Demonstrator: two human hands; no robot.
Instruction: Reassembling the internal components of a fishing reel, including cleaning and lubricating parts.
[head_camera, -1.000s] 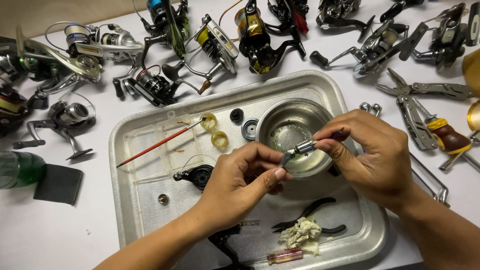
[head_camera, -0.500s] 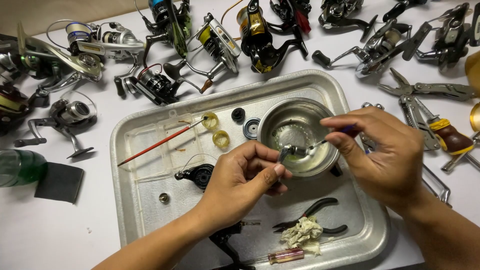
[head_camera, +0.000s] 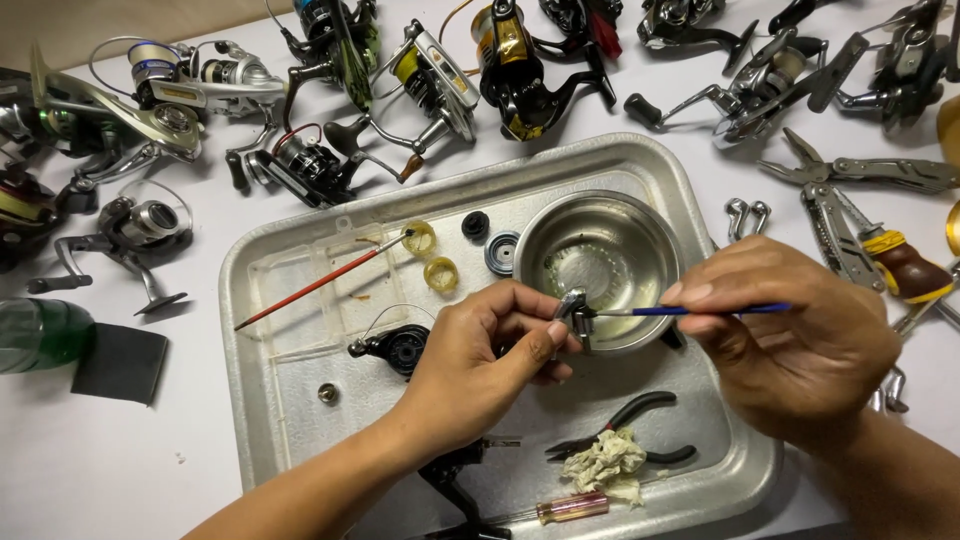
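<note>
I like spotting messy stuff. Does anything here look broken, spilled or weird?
Nothing looks spilled or broken. The left hand holds a small metal part over the steel bowl while the right hand touches a blue brush to it. Loose reel pieces lie in the tray.

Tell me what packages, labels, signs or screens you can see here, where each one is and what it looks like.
No signs or screens.
Green bottle: far left edge of the table, translucent, lying beside a dark flat pad; no label legible.
Fishing reels: along the top, some with yellow and black markings, too small to make out.
</note>
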